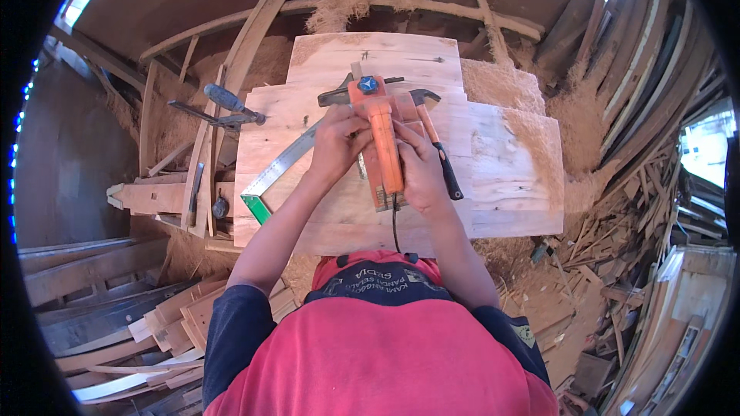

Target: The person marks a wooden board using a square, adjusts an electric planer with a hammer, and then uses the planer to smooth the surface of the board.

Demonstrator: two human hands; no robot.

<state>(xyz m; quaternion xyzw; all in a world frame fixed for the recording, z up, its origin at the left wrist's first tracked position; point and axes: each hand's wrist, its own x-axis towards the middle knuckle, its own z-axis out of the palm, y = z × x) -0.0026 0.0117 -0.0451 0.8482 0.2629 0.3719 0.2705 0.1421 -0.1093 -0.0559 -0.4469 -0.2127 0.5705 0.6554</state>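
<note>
Two sides gripped: left hand (336, 146) and right hand (424, 176) hold the planer (387, 156) mid tabletop (509, 185), we judge to steady it; hammer (448, 171) right, square (282, 163) left, likely for reach.

Red shirt (401, 362), dark panel (424, 290): pale printed lettering, several lines, upside down in view. Dark right sleeve (505, 339): yellowish emblem patch (525, 333), details too small to read.

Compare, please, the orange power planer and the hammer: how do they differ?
The power planer is bulky and mostly orange; the hammer is slimmer, with a dark head and black grip. The planer trails a dark cord; the hammer has none. The left hand and right hand are at the planer, not the hammer. Both show orange.
</note>
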